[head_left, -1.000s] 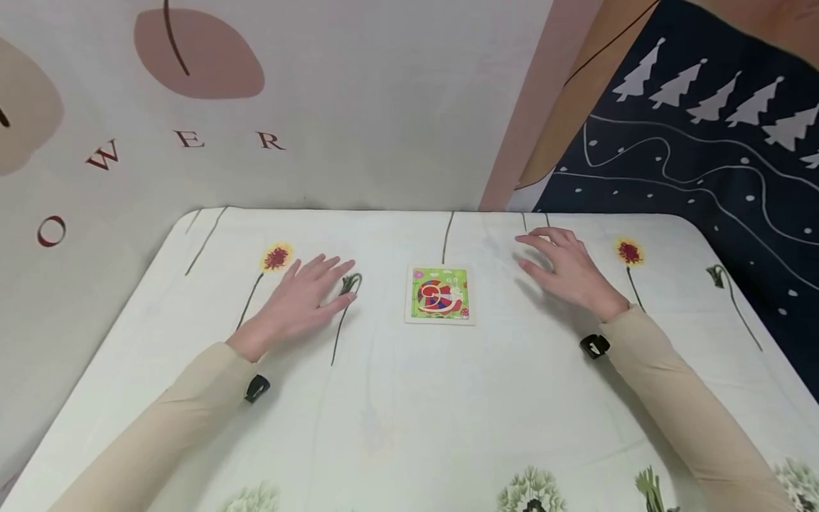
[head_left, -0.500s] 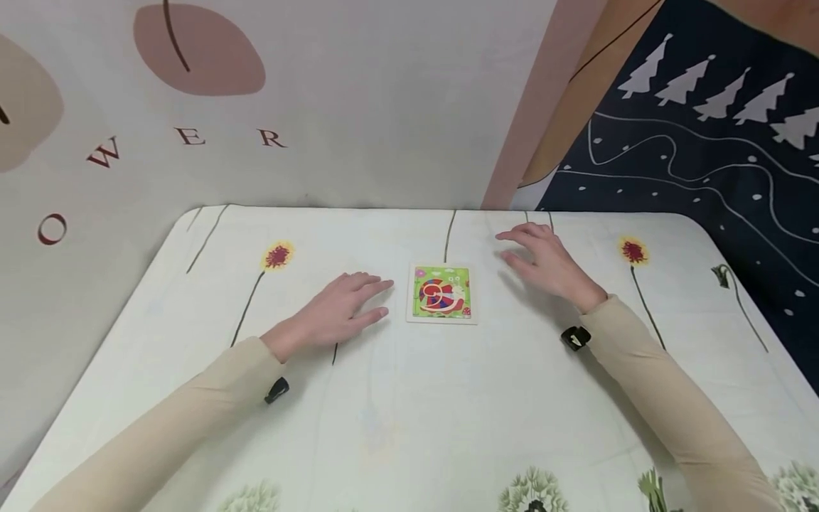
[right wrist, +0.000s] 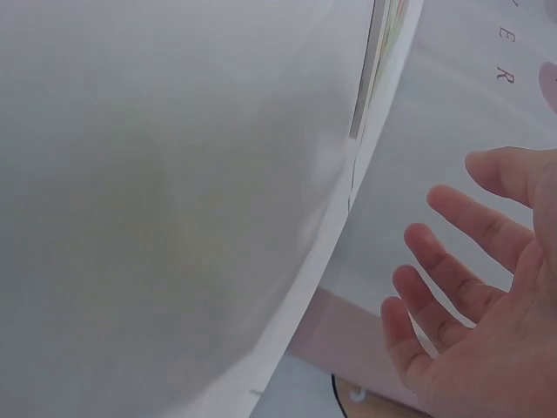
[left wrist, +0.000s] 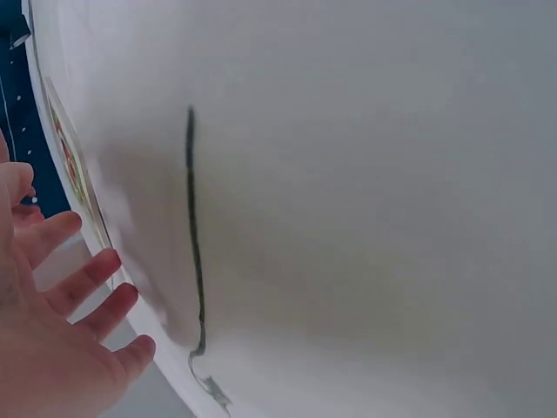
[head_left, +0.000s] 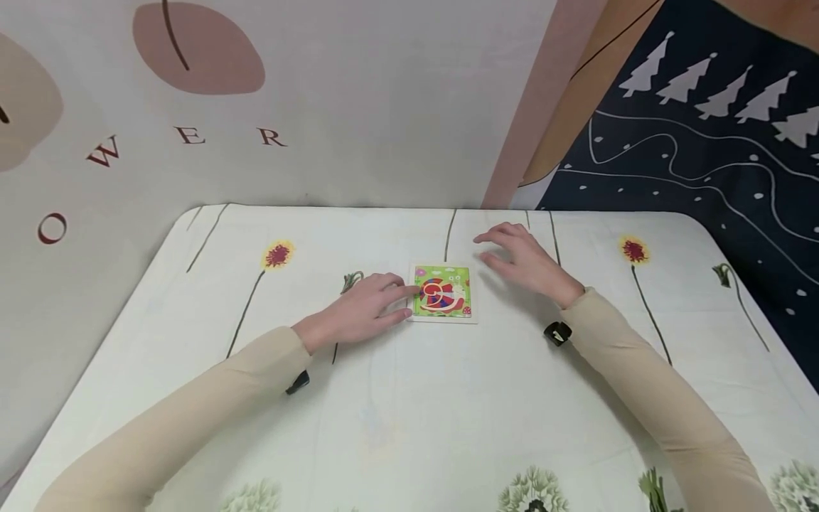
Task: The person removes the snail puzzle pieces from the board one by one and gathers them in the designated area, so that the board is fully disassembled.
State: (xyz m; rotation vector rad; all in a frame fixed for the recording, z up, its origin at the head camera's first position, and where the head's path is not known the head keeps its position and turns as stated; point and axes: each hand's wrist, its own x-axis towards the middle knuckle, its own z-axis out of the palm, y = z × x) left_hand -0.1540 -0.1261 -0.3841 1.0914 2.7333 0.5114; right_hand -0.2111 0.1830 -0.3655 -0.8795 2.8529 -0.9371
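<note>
A square snail puzzle (head_left: 443, 293), green with a red and blue shell and a pale frame, lies flat on the table. At its left edge is my left hand (head_left: 365, 307), fingers loosely extended, the index fingertip overlapping the picture and the thumb by the frame. My right hand (head_left: 521, 262) hovers beyond the puzzle's right edge, fingers slightly bent and holding nothing. In the left wrist view the left hand (left wrist: 70, 322) has spread fingers beside the puzzle's edge (left wrist: 74, 165). The right wrist view shows the right hand (right wrist: 479, 287) apart from the board (right wrist: 372, 70).
A white tablecloth (head_left: 409, 427) printed with flowers and stems covers the table. Behind it hangs a pale cloth (head_left: 358, 107) with letters, and at the right a dark cloth (head_left: 691, 163) with white trees. Each wrist wears a black device (head_left: 558, 333).
My left hand has moved right, from beside the printed flower to the puzzle's left edge. My right hand has come left, closer to the puzzle, which stays in place.
</note>
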